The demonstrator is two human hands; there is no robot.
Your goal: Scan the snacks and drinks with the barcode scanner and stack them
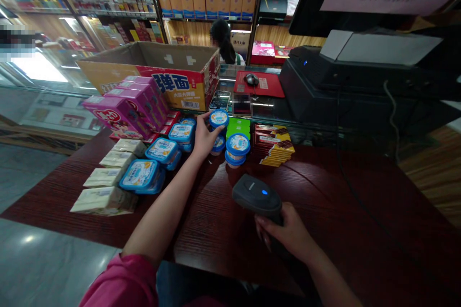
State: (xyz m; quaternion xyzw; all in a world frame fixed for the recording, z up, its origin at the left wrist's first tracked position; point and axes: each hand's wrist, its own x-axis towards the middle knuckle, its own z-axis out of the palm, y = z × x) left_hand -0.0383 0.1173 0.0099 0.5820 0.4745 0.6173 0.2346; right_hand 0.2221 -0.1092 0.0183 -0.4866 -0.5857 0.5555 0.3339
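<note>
My left hand (203,137) reaches forward over the dark wooden counter (342,211) and grips a small round blue-lidded tub (219,118) at the top of a little stack. Two more round tubs (237,146) stand stacked just to its right. Rectangular blue-lidded tubs (140,175) lie in a row to the left of my arm. My right hand (288,235) holds a dark grey barcode scanner (256,195) with a blue light, its head pointing toward the tubs.
Pink boxes (124,108) and pale flat packs (104,199) lie at the left. Behind them stands an open cardboard carton (154,74). Chocolate bars (273,144) and a green pack (238,127) sit behind the tubs. A black till machine (342,81) fills the right. A person (225,43) stands by far shelves.
</note>
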